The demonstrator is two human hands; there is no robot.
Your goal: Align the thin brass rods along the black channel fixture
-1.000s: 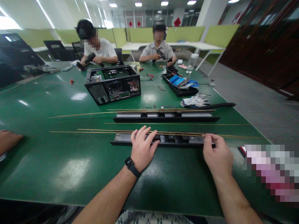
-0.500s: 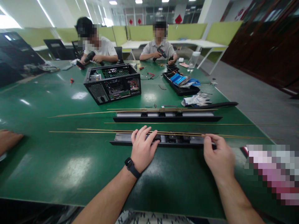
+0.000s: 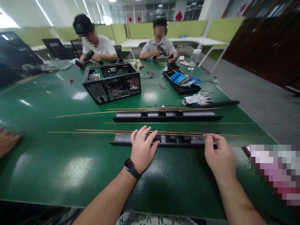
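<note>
Golden rods point(image 3: 182, 134) along black channel point(image 3: 173, 145)

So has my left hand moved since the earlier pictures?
No, not visibly: your left hand keeps its place along the nearer black rail, judged against the farther black rail.

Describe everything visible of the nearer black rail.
The rail is a long, narrow channel: black near edge, grey metallic-looking inside, dark blocks around its middle. It lies left to right on the green table. Golden rods run over its far side; the left grip lies across it, its contact hidden. The right grip partly hides its right end.
</note>
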